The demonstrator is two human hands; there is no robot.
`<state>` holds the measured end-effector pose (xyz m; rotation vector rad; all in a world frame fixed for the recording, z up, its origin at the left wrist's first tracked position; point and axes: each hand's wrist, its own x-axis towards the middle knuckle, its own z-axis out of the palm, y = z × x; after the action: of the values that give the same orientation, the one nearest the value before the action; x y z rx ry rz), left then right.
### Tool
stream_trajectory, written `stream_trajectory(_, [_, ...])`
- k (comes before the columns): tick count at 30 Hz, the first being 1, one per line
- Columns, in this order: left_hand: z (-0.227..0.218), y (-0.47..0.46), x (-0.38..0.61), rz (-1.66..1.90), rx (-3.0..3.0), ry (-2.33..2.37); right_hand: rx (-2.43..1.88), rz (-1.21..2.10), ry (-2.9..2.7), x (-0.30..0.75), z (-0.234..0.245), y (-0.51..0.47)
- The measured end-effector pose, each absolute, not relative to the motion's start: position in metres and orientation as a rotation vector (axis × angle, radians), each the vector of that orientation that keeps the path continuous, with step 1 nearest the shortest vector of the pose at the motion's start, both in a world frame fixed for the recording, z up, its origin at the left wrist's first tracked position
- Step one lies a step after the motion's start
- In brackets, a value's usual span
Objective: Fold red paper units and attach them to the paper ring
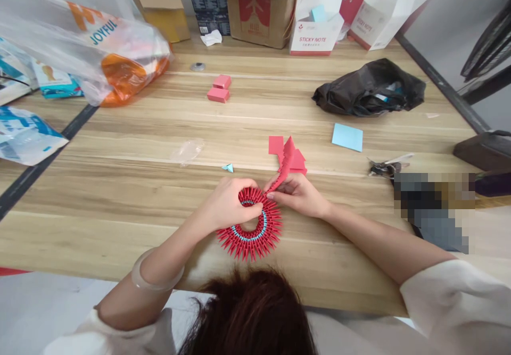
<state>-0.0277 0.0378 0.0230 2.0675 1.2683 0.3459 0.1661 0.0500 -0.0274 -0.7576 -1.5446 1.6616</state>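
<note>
A ring of folded red paper pieces with a light-blue inner band point(266, 231) lies on the table in front of me. My left hand point(232, 201) grips its upper left part, thumb across the central hole and fingers over the far side. A curved strip of nested red folded paper pieces point(286, 164) rises from my right hand point(297, 194), which pinches its lower end close to the ring's upper right edge. Whether strip and ring touch, I cannot tell. Behind the strip lie red paper sheets point(275, 145). One small light-blue folded piece point(228, 167) sits beyond my left hand.
Two red paper stacks point(218, 95) and a blue sticky-note pad point(347, 137) lie farther back. A black plastic bag point(371, 89) and keys point(383, 168) are at right. Cardboard boxes point(259, 19) line the back; an orange-and-white plastic bag point(123, 70) stands at left.
</note>
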Motion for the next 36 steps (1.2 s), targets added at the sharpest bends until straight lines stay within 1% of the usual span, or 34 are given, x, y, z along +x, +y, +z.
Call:
stream_trajectory(9, [0.0239, 0.0390, -0.0305, 0.313, 2.032, 1.269, -0.738, 1.619, -1.520, 0.1656, -0.0249, 0.0501])
stream_trajectory(28, [0.0208, 0.0426, -0.0337, 0.261, 1.935, 1.225, -0.802, 1.790, -1.479, 0.1706, -0.0206, 0.0552])
stream_trajectory(36, [0.0243, 0.0421, -0.0320, 0.304, 1.921, 1.274, -0.896, 1.700, -1.380, 0.1670, -0.0205, 0.0503])
